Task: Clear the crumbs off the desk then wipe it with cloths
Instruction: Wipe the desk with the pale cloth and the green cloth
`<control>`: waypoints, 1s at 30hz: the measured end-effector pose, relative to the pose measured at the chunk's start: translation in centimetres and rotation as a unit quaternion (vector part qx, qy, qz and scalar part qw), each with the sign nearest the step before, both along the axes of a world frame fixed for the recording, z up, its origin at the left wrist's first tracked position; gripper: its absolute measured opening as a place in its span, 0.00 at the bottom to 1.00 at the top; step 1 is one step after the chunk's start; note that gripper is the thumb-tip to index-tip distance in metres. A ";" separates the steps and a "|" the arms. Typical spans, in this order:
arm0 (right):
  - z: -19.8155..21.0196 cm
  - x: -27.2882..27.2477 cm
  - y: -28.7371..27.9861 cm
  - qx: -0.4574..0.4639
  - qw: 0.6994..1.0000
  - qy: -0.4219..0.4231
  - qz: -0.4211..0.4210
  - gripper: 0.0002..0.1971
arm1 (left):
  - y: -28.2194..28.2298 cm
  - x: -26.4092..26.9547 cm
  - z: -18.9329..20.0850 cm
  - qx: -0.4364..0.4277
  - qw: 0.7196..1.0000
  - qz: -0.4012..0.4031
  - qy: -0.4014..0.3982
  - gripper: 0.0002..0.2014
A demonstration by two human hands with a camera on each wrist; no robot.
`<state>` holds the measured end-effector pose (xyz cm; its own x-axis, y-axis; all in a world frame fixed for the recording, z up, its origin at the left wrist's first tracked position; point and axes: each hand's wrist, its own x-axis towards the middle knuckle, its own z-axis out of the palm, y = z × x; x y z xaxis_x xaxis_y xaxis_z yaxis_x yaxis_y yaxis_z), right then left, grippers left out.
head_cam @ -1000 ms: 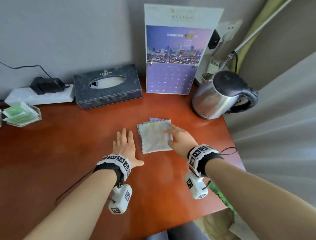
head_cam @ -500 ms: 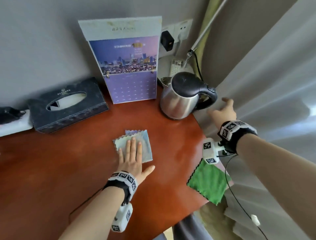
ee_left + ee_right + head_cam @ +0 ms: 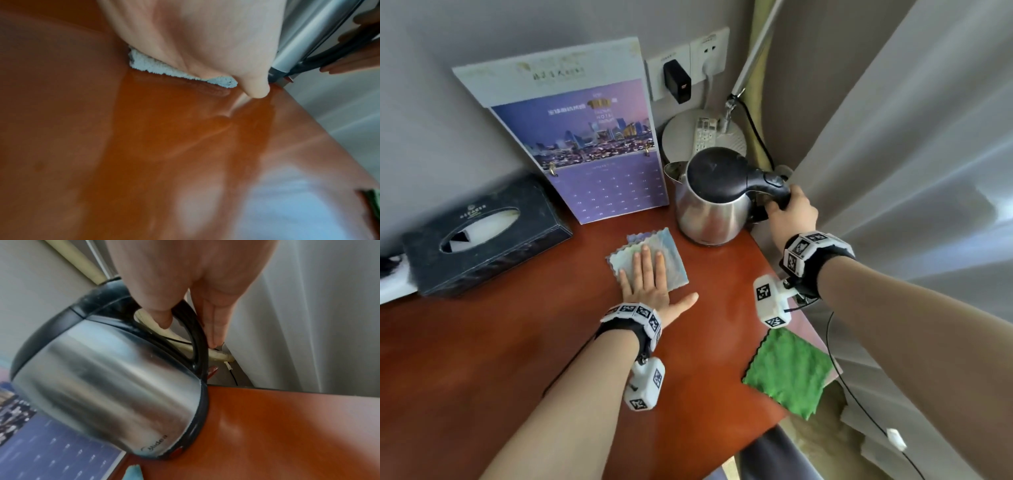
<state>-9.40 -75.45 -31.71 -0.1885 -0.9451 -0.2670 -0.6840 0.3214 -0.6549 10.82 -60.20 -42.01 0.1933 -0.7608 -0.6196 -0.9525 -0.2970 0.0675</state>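
Observation:
A pale blue cloth [image 3: 674, 260] lies on the red-brown desk [image 3: 517, 342], just in front of the calendar. My left hand [image 3: 650, 274] rests flat on it, fingers straight and thumb spread on the wood. In the left wrist view the cloth's fluffy edge [image 3: 164, 69] shows under the palm [image 3: 195, 40]. My right hand [image 3: 780, 205] grips the black handle of the steel kettle [image 3: 709, 212] at the desk's back right corner. In the right wrist view the thumb [image 3: 162, 318] sits inside the handle loop [image 3: 197, 340]. A green cloth [image 3: 787, 373] hangs over the right edge.
A dark tissue box [image 3: 482, 233] stands at the back left, and a purple calendar [image 3: 592, 154] leans on the wall. A lamp base with a remote [image 3: 705, 137] and wall sockets [image 3: 676, 80] lie behind the kettle. A grey curtain [image 3: 911, 171] borders the desk's right side.
My right hand left the pale cloth, swung right and closed round the kettle's handle. My left hand slid onto the cloth and lies flat there. The head view turned right.

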 end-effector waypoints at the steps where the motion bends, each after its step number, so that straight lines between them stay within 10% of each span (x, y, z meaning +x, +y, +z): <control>1: 0.0 0.0 0.0 0.000 1.000 -0.008 -0.002 0.15 | 0.5 0.2 0.0 -0.004 1.000 -0.013 0.000 0.57; 8: 0.3 -2.1 -1.1 -0.004 0.999 -0.036 -0.011 0.13 | 2.5 -0.4 0.1 0.012 0.999 -0.049 0.012 0.59; 21: 2.1 -9.2 -2.8 -0.042 0.991 -0.065 -0.106 0.13 | -9.9 -4.0 -0.9 -0.069 0.991 -0.118 0.008 0.57; 30: 1.3 -9.0 -3.9 -0.046 0.988 -0.092 -0.112 0.14 | -1.7 -5.7 -0.7 -0.030 0.979 -0.199 0.033 0.56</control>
